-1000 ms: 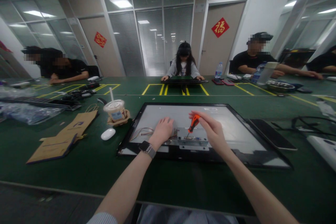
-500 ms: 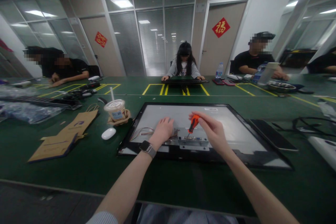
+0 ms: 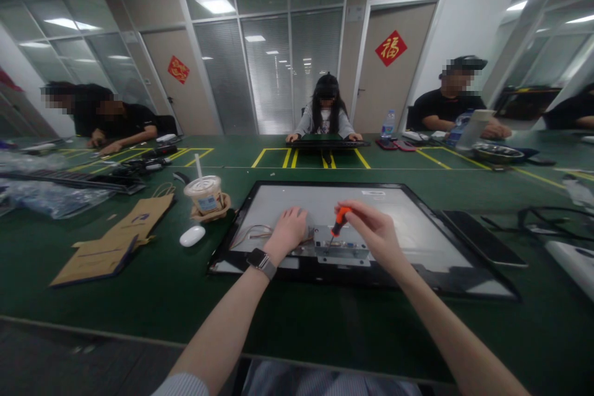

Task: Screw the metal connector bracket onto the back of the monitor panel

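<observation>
A black-and-orange screwdriver (image 3: 342, 220) is pinched by its handle in the fingers of my right hand (image 3: 377, 232). It leans, with its shaft pointing down at the port side of a silver metal box (image 3: 346, 253); the exact tip contact is too small to tell. The box rests on a flat display panel (image 3: 413, 216) with a black frame and a pale back. Just left of the box, my left hand (image 3: 290, 229) lies over the panel with its fingers stretched out. Thin cables (image 3: 253, 232) run on the panel to its left.
Left of the panel are a drink cup (image 3: 204, 195) in a carrier, a white mouse (image 3: 192, 236) and a brown paper bag (image 3: 134, 223). A dark phone-like slab (image 3: 482, 238) lies right. Across the green table (image 3: 223, 303), a person holds another dark panel (image 3: 320, 143).
The screwdriver handle has turned slightly in my right fingers, which have shifted a little. My left hand and the metal box stay where they were.
</observation>
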A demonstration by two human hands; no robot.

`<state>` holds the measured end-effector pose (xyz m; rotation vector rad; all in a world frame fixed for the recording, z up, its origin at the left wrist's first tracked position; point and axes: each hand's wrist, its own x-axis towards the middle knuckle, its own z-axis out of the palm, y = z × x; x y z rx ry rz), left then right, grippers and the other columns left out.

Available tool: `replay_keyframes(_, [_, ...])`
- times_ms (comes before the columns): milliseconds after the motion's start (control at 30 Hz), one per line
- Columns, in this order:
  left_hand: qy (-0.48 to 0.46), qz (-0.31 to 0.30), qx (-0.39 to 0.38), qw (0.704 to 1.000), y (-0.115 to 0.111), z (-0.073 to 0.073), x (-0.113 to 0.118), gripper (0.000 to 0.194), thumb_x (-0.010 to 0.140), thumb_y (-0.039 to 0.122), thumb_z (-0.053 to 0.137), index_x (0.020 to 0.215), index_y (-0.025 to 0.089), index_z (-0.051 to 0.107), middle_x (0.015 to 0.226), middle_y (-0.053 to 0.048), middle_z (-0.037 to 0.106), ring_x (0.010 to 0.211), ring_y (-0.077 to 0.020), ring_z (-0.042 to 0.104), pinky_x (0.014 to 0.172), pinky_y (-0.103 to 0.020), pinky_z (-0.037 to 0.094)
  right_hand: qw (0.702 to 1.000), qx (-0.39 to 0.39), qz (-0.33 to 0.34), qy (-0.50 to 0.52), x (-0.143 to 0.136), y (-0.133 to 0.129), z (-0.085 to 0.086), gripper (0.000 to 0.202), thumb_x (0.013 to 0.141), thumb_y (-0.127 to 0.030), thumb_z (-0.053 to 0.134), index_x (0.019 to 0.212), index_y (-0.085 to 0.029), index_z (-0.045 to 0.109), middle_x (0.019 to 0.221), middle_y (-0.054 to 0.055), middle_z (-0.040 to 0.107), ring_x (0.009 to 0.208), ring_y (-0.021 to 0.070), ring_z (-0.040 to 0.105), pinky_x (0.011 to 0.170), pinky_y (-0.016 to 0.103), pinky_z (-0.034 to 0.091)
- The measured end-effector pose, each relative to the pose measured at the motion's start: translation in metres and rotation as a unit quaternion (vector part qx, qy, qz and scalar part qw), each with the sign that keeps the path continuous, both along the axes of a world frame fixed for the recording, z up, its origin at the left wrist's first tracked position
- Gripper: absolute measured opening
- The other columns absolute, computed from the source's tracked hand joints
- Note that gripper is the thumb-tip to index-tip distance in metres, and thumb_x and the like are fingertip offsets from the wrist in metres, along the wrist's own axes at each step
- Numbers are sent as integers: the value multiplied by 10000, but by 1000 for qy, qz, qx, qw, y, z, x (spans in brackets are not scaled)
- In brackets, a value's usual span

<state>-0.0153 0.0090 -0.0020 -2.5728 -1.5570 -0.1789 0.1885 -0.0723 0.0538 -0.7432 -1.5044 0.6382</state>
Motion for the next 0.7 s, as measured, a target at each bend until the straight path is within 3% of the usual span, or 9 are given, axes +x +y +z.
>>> replay_keyframes(133, [3,3,3,1000,-1,0,0,358,995,123,444,1334,138,557,1411,-187,570,1267,-262,585,1095,-393,448,999,25,-33,-8,0,2,1,148,857,-348,748,958,-259,809,883,54,714,840,221,689,760,374,578])
replay_keyframes(333, [1,3,-1,1000,0,0,0,355,1001,136,434,1335,130,554,1424,-190,567,1281,-271,579,1100,-402,444,1000,-12,6,-6,1,-2,0,248,955,-392,621,1067,-249,790,1034,85,779,984,250,722,888,435,580])
replay_keyframes(567, [4,3,7,1000,-1,0,0,363,1010,149,419,1352,133,540,1420,-181,562,1266,-272,586,1106,-397,437,1000,12,-19,-15,-1,-2,2,183,869,-352,727,1003,-265,817,877,51,699,814,210,677,736,368,580])
replay_keyframes(700, [0,0,5,1000,-2,0,0,354,1006,143,430,1339,147,551,1404,-189,567,1267,-273,580,1096,-406,448,1000,7,-13,-23,-1,-3,3,243,946,-368,623,1085,-274,798,1050,77,749,988,243,703,868,417,574])
